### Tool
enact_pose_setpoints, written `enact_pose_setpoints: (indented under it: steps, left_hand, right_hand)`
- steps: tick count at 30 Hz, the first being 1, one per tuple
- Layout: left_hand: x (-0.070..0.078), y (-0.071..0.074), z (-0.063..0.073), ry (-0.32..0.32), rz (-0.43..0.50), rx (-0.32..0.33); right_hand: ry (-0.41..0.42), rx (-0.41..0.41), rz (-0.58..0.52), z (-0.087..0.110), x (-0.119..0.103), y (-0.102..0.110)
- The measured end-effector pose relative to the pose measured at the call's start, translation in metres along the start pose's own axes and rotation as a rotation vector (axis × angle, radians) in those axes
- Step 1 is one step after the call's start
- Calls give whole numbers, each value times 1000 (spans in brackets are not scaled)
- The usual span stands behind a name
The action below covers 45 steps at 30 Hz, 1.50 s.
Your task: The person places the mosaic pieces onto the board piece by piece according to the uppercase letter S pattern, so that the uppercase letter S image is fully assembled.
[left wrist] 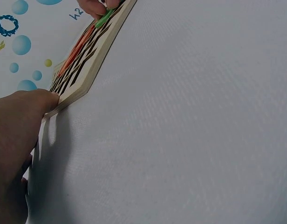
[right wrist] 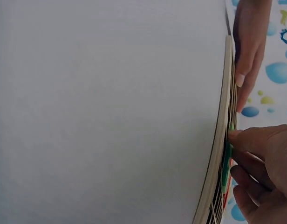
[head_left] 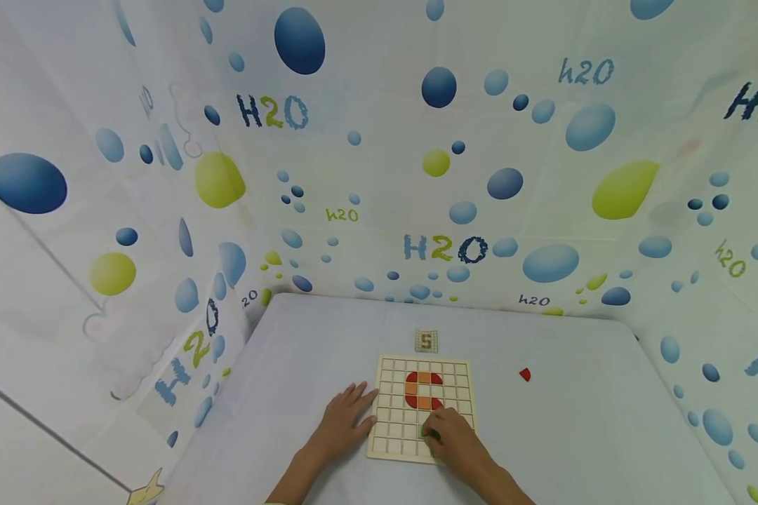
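Note:
A pale square board [head_left: 394,425] with a raised grid lies on the white table. Red pieces [head_left: 412,402] and orange pieces [head_left: 424,402] fill several cells, laid in a curved outline. My right hand [head_left: 453,438] pinches a green piece [left wrist: 105,19] between thumb and fingers, low over the near part of the grid. Part of that piece is hidden by the fingers. On the board's left side, my left hand [head_left: 342,423] rests with fingers extended and the thumb touching the edge; the left wrist view shows the thumb [left wrist: 48,99] at the frame near a corner.
Beyond the board lies a small card [head_left: 426,341] bearing a pixelated figure 5. A loose red quarter-round piece [head_left: 526,374] sits on the table [head_left: 581,421] to the right. Printed curtains [head_left: 379,168] with blue and green dots enclose the back and sides.

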<state>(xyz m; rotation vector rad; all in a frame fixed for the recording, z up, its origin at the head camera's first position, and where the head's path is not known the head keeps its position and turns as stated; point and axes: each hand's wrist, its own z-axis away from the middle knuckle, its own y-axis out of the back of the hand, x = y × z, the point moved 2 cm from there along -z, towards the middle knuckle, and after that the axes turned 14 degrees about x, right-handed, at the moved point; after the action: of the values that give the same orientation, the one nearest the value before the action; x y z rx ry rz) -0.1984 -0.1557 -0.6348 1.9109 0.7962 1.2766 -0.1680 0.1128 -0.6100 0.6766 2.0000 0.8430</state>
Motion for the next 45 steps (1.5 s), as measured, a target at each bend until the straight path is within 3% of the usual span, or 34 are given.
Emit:
enact_pose_setpoints:
  steps: [12,17,23,26,29,34,39,43,45]
  left_hand:
    - [-1,-1,0,-6,7,5]
    - [-2,-1,-1,-11,4,2]
    - [-4,-2,-1,-20,-7,7]
    - [-5,-3,-2,-19,-2,5]
    - [-5,-3,-1,-16,3,1]
    - [-3,-2,-1,-15,2,1]
    - [-1,2,-1,-12,13,3]
    - [-2,1,-1,-10,11,0]
    - [-2,0,-1,-11,15,-1]
  right_hand:
    - [151,198,0,5,2,-7]
    - [161,200,1,6,3,-7]
    - [159,137,13,5,5,-4]
    - [100,91,38,3,11,0]
    - [-38,67,46,-4,23,10]
    - [-263,127,65,-15,58,45]
    - [-375,187,149,-21,103,83]
    - [-465,129,194,-27,130,103]
    - [-457,92,209,-29,140,108]
